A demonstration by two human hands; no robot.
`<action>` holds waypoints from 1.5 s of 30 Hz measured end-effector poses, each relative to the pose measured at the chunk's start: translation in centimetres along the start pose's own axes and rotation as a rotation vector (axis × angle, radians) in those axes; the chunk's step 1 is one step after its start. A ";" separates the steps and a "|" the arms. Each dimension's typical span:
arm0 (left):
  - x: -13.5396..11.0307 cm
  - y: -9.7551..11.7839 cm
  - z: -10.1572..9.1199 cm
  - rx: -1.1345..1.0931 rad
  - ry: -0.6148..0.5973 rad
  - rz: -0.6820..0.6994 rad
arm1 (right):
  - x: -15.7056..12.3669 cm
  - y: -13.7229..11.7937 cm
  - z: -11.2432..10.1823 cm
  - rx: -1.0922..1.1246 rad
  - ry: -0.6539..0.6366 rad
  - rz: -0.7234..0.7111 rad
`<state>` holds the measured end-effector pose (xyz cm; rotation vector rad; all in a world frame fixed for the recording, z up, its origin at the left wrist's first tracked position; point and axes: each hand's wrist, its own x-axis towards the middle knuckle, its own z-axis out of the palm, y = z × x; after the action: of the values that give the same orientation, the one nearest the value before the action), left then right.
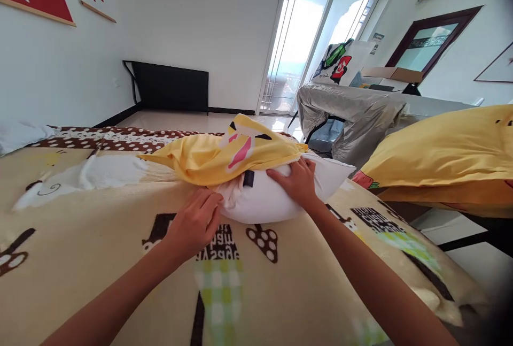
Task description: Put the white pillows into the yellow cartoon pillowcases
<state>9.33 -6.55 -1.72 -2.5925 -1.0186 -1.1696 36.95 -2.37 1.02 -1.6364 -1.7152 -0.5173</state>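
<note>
Yellow pillowcase runs left to right, tip leftward; left fingers and right fingers grasp its edge.

The bare left forearm and right forearm slanted forward and inward. The left hand had fingers bent together, tips turned inward; on the right hand, the thumb stretched leftward, apart from the curled fingers.

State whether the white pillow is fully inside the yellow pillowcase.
Not fully: the white pillow lies bare beyond the edge of the yellow pillowcase, by the right hand. How much sits inside is hidden.
</note>
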 end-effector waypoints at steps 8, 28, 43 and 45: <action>2.4 -0.2 1.8 -0.133 0.013 -0.064 | -1.8 2.1 -0.6 0.062 0.231 0.012; 2.6 -2.0 3.9 0.378 -0.017 0.028 | -6.3 -2.7 0.0 0.058 0.553 -0.218; -0.1 -4.7 4.2 0.287 0.124 0.125 | -14.1 -8.6 4.6 -0.157 0.260 -0.561; -0.4 -5.1 3.9 0.248 0.210 0.107 | -12.5 -8.8 4.5 -0.184 0.221 -0.572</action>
<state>8.35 -1.45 -5.48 -2.2508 -0.9054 -1.1767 26.83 -8.99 -9.40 -1.1287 -2.0005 -1.1103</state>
